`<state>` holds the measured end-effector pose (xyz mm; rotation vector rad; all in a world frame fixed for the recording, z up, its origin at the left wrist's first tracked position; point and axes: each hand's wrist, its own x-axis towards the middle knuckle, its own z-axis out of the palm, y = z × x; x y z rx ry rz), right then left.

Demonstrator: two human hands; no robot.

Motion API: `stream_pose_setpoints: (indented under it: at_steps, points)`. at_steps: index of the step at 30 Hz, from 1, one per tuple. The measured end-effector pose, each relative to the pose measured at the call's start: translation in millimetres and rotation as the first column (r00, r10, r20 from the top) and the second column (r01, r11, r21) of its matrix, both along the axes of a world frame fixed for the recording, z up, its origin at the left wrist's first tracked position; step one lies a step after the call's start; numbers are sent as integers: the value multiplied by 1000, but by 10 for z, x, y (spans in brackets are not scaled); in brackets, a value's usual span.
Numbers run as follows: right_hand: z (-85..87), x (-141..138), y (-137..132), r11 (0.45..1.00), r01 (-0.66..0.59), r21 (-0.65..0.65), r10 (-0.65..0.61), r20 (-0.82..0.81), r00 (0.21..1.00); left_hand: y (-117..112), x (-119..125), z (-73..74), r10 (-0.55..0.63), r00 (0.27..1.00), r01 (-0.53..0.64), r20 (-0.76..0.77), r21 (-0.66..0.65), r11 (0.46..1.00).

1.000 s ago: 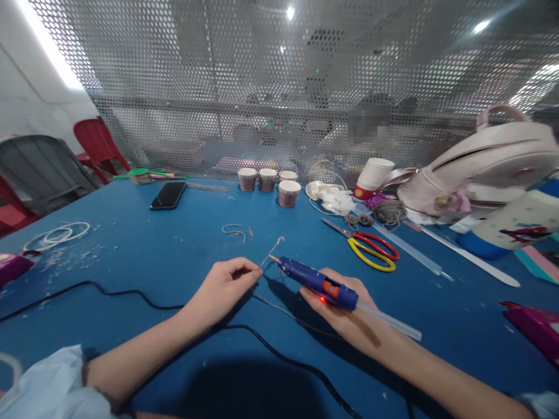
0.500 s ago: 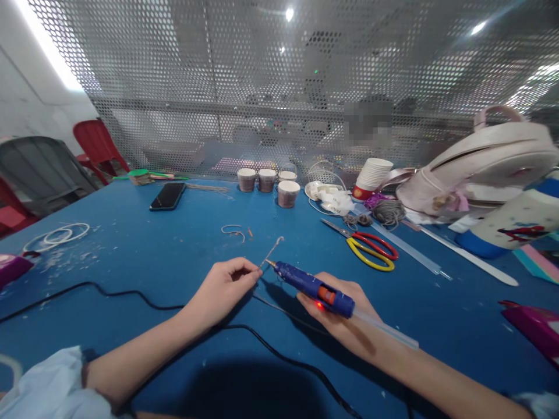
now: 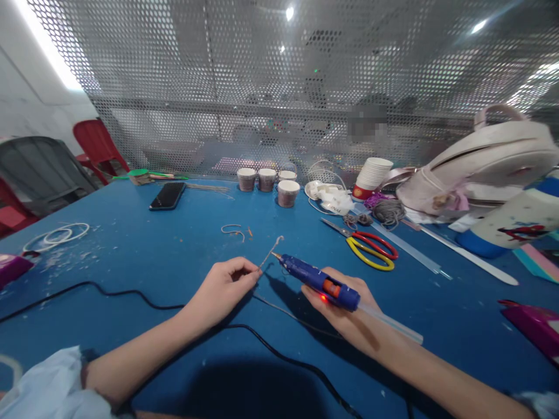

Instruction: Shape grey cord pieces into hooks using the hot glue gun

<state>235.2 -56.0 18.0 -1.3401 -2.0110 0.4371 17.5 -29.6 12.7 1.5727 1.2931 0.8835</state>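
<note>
Between the thumb and fingers of my left hand (image 3: pixel 229 288) is pinched a thin wire wrapped in grey yarn (image 3: pixel 269 254), its hooked end pointing up and away. My right hand (image 3: pixel 343 299) is wrapped round a blue glue gun (image 3: pixel 312 276) with a red light glowing on it. The gun's metal nozzle is at the wire, close to its hooked end; whether they touch I cannot tell. A clear glue stick (image 3: pixel 395 325) sticks out of the gun's back. From below my left hand a thin grey strand (image 3: pixel 288 316) runs rightward under the gun.
Red-and-yellow scissors (image 3: pixel 371 250) lie at right, near grey yarn (image 3: pixel 388 212) and a water bottle (image 3: pixel 509 224). Small filled cups (image 3: pixel 288 194) stand at the back. A phone (image 3: pixel 167 196) lies back left. A black cable (image 3: pixel 271 349) crosses the front of the blue table.
My right hand has moved the glue gun slightly up and to the right, so its nozzle is nearer the wire's hooked end. My left hand stays in place.
</note>
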Motion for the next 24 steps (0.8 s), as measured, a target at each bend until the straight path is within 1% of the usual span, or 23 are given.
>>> stream_pose_setpoints:
  at_steps: [6,11,12,17,22,24]
  points:
    - [-39,-1,-16,995,-98,-29,98,-17,995,-2,-4,-12,-8,1000,8,-9,5,1000]
    - [-1,-1,-1,1000,-6,-29,5,-24,1000,-14,-5,-8,-10,1000,10,-4,-18,1000]
    - [1,-1,-3,1000,-2,-29,1,-30,1000,-14,-3,-7,-11,1000,11,-3,-22,1000]
    - [-11,-3,-17,997,-77,-18,77,-28,997,-12,4,-4,-15,1000,15,1,-26,1000]
    - [15,7,0,1000,16,16,-15,-43,999,-7,-3,-17,-18,1000,18,5,-23,1000]
    - [4,3,-6,1000,1,21,0,-47,999,-4,-5,-19,-18,1000,18,6,-21,1000]
